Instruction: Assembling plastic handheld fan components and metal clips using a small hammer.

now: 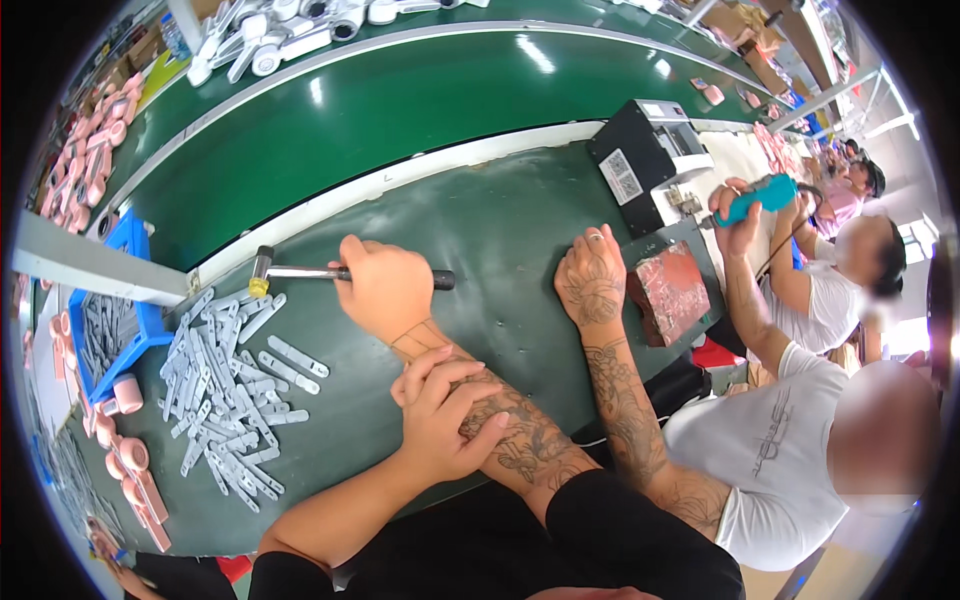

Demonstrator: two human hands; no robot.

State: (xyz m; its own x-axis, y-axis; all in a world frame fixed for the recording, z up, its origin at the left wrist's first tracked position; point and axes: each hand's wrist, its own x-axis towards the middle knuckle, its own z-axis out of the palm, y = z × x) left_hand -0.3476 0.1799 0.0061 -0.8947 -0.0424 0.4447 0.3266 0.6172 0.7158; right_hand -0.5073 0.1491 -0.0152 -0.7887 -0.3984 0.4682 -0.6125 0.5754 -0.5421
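One right hand (388,290) fisted round a hammer (305,272), one left hand (448,425) (half-spread) laid across the right forearm (530,440)

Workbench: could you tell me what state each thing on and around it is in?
Hammer: gripped, yellow end down
Right hand: closed on the hammer
Left hand: resting on the right forearm
Grey strips: loose, heaped
Blue bin: open, holding grey pieces
Teal tool: held by a co-worker; on or off unclear
Red block: worn, scuffed
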